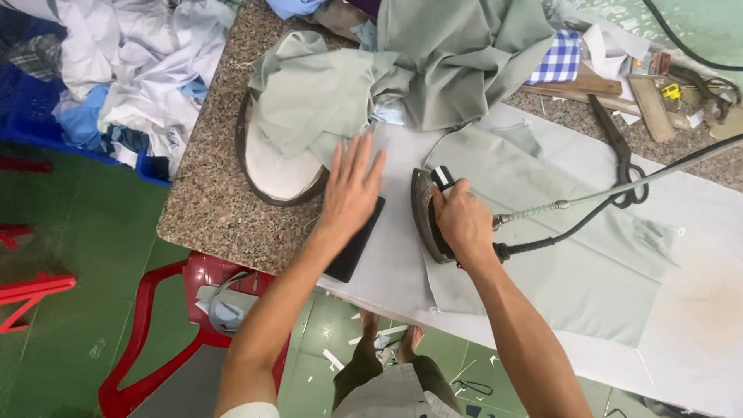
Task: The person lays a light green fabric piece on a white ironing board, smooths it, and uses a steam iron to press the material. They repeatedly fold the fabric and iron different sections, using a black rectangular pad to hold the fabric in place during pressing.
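The right hand [463, 220] grips the handle of a steam iron [430, 217] resting on pale green fabric [573, 263]. Just left of it, the left hand [352, 190] lies flat, fingers spread, over a black rectangular pad [357, 244] on the surface [224, 209]. Scissors [623, 166] lie beyond the right hand.

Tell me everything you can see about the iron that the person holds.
The iron is dark, metal-looking and worn, with a black handle. It lies on the pale grey-green cloth spread over the white ironing pad, its long axis running away from the person. The right hand grips its handle from above. A black cord and a pale hose lead from its near end towards the right. The left hand lies flat beside it, apart from it.
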